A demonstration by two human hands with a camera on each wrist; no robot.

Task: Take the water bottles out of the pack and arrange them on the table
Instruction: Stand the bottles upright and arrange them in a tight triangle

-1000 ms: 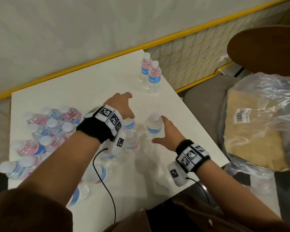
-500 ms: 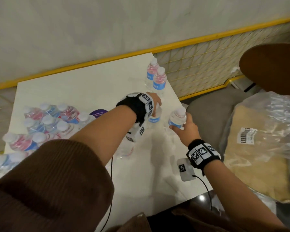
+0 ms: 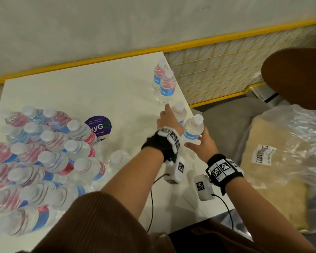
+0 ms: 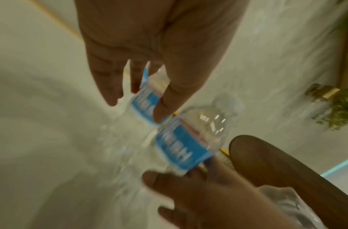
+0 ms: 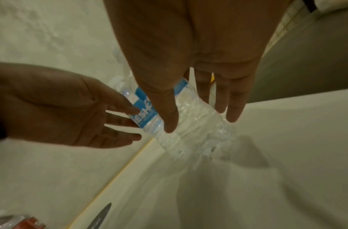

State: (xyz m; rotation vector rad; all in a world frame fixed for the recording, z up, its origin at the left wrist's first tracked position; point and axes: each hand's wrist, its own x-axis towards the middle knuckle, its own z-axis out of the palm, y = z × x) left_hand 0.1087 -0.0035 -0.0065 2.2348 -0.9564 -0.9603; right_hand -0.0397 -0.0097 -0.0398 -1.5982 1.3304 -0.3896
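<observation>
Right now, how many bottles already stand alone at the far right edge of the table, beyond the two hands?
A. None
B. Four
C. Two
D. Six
C. In the head view two upright bottles stand together near the far right corner of the table, beyond the left hand and the right hand.

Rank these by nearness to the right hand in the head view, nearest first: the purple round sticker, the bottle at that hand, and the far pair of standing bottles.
1. Bottle at the right hand, at the table's right edge.
2. Far pair of standing bottles, beyond it toward the far right corner.
3. Purple round sticker, off to the left beside the pack.
</observation>
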